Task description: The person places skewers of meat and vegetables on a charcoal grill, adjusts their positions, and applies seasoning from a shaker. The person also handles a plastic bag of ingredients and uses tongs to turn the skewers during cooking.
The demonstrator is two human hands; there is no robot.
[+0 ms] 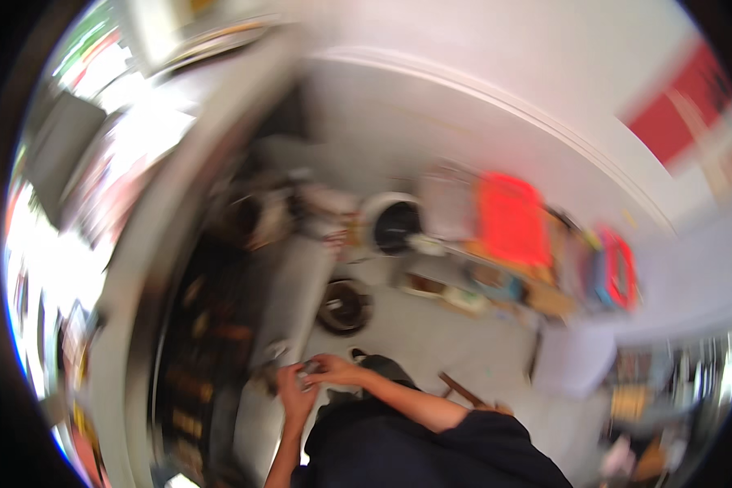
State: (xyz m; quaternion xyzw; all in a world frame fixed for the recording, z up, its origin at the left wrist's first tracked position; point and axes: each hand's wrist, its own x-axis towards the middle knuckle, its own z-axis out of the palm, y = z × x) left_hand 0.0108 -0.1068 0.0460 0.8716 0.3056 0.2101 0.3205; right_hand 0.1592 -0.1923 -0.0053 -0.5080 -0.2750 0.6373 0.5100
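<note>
My left hand (pixel 294 393) and my right hand (pixel 337 371) meet low in the view, in front of my dark shirt. Between their fingers is a small grey, shiny object (pixel 307 373), too blurred to name. The left fingers wrap around its near side, and the right fingers grip it from the other side. Just beyond the left hand, a small shiny metal-looking item (pixel 276 349) sits on a pale grey worktop (pixel 293 274).
A round dark bin or bucket (pixel 344 307) stands on the floor ahead. Left lies a dark case or shelf (pixel 213 341) of blurred small items. Along the wall are a red crate (pixel 512 219), boxes and a white round container (pixel 369 222). A wooden stool (pixel 460 390) is at right.
</note>
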